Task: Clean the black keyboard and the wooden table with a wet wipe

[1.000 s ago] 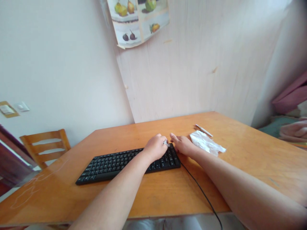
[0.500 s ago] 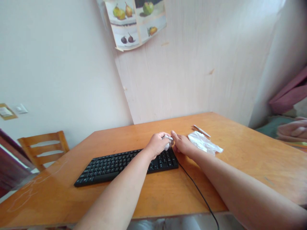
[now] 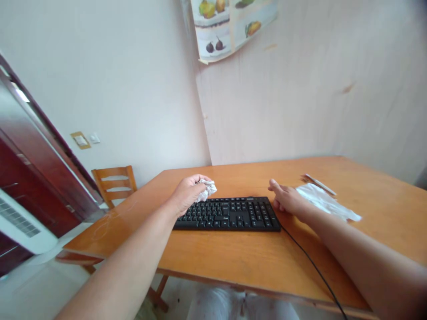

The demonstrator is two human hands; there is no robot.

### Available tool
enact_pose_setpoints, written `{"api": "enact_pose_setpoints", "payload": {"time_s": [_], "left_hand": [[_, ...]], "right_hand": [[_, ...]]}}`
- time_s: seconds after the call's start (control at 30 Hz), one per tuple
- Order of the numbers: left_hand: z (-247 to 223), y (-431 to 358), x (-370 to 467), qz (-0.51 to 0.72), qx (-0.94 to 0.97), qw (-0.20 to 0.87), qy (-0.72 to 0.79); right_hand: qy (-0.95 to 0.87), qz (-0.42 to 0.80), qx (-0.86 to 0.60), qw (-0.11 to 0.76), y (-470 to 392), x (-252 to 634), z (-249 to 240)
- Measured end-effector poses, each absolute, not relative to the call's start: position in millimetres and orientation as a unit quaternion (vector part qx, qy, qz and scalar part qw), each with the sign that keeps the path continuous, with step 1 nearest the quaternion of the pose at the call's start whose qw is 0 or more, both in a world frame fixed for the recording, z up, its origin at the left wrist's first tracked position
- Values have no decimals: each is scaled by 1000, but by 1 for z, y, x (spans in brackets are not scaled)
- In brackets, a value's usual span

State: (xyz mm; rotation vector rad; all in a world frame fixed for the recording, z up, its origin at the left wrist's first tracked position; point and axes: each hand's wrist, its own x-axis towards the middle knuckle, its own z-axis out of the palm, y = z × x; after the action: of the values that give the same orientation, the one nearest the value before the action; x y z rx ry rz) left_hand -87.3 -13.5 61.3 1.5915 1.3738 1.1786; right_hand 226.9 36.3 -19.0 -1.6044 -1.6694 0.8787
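Observation:
My left hand [image 3: 189, 192] is closed around a crumpled white tissue [image 3: 207, 190], held above the back edge of a black keyboard [image 3: 230, 215]. The left arm covers the keyboard's left end. My right hand [image 3: 287, 199] rests on the table just beyond the keyboard's right end, thumb stuck out and lower fingers loosely curled. Nothing shows in it, and whether its fingertips touch the keyboard I cannot tell. A flat white tissue [image 3: 325, 202] lies behind the right wrist.
On the wooden table [image 3: 227, 258] a thin white stick-like item [image 3: 320, 184] lies behind the flat tissue. The keyboard's black cable [image 3: 312, 260] runs over the front edge. A wooden chair [image 3: 115, 183] stands at the far left, and a wall backs the table.
My left hand has moved left along the keyboard with the crumpled tissue, away from my right hand. My right hand stays by the keyboard's right end. The view has turned left.

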Motion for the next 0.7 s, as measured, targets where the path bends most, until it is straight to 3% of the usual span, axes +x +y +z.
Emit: {"api": "enact_pose_setpoints", "payload": {"time_s": [0.2, 0.7], "left_hand": [[64, -22, -181, 378, 618, 214, 655], [13, -9, -267, 295, 614, 136, 720]], "right_hand": [[-638, 334, -607, 336, 41, 231, -29], [-654, 309, -608, 328, 46, 236, -37]]}}
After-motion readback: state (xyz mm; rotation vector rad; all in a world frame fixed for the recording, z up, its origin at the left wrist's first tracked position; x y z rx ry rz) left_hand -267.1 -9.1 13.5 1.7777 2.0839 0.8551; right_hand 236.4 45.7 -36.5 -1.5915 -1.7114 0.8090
